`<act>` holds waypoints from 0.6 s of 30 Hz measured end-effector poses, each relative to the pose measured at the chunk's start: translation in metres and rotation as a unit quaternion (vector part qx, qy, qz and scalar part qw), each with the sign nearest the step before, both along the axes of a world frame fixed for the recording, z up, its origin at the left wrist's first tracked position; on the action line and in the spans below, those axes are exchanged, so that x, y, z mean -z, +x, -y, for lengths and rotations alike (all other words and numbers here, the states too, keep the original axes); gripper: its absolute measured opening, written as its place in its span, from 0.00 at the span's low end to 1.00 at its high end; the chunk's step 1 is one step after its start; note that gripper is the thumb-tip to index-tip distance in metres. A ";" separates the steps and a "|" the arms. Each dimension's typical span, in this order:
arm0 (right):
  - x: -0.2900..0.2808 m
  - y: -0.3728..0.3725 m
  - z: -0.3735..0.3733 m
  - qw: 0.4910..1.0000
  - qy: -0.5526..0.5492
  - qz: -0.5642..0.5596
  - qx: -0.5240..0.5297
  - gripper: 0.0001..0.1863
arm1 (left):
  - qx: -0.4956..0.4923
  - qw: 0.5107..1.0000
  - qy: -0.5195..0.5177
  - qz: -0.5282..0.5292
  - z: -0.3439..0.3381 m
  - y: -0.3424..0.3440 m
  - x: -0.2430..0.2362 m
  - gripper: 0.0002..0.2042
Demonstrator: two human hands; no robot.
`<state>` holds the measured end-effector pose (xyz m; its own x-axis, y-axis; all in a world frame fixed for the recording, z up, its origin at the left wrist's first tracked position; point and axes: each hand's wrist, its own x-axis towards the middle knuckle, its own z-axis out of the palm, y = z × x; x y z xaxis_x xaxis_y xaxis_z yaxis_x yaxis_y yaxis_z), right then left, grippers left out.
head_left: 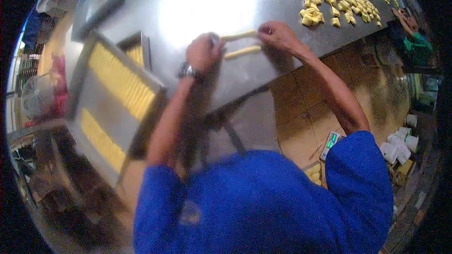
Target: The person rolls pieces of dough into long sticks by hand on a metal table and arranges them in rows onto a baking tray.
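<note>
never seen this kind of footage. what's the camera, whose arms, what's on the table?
One picture, from a fisheye camera on a person's head looking down, so straight edges bend. The arms in blue sleeves are the wearer's own. The left hand, with a wristwatch, and the right hand hold the two ends of a pale dough stick; a second stick lies just below it on the steel table. Yellow dough pieces are heaped top right. At left, trays hold rows of yellow sticks. Another person is at the right edge.

bare steel table (197, 4) ahead, tray (120, 82) left, dough pieces (329, 0) right
</note>
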<state>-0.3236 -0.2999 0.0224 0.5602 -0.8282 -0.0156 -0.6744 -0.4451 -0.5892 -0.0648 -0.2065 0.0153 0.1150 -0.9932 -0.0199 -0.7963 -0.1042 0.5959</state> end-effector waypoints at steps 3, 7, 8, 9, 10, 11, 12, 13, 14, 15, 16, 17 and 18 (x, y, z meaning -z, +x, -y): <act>0.006 0.002 0.005 0.995 -0.063 0.059 -0.040 0.11 | 0.076 0.969 -0.233 -0.036 0.003 -0.005 0.004 0.11; 0.009 0.022 0.004 0.983 -0.149 0.059 -0.088 0.10 | 0.103 0.979 -0.147 -0.100 0.009 -0.009 0.000 0.09; 0.006 0.024 0.004 0.987 -0.131 0.039 -0.081 0.10 | 0.095 0.984 -0.128 -0.078 0.011 -0.007 -0.002 0.11; 0.003 0.026 0.004 0.993 -0.098 0.008 -0.069 0.11 | 0.095 0.986 -0.126 -0.056 0.011 -0.005 -0.003 0.14; -0.001 0.025 0.005 0.994 -0.083 0.027 -0.069 0.11 | 0.090 0.987 -0.127 -0.031 0.011 -0.003 -0.003 0.17; -0.005 0.021 0.005 0.996 -0.050 0.034 -0.062 0.12 | 0.090 0.988 -0.113 -0.048 0.011 0.000 -0.002 0.16; -0.009 0.017 0.004 0.998 -0.019 0.035 -0.044 0.12 | 0.084 0.990 -0.098 -0.062 0.008 0.001 0.000 0.15; -0.011 0.014 0.002 0.998 0.016 0.020 -0.055 0.13 | 0.074 0.992 -0.074 -0.067 0.005 0.003 0.003 0.15; -0.014 0.011 0.000 0.997 0.045 0.002 -0.055 0.13 | 0.088 0.981 -0.074 -0.155 0.001 0.003 0.006 0.10; -0.015 0.009 -0.002 0.996 0.063 0.001 -0.064 0.13 | 0.094 0.979 -0.066 -0.167 -0.002 0.003 0.009 0.10; -0.014 0.010 -0.006 0.996 0.053 -0.014 -0.071 0.12 | 0.101 0.977 -0.057 -0.180 -0.006 0.002 0.012 0.11; -0.013 0.008 -0.010 0.996 0.030 -0.021 -0.079 0.12 | 0.126 0.971 -0.044 -0.199 -0.008 0.002 0.015 0.11; -0.011 0.008 -0.015 0.995 0.006 -0.022 -0.093 0.12 | 0.163 0.969 -0.078 -0.167 -0.010 0.004 0.016 0.10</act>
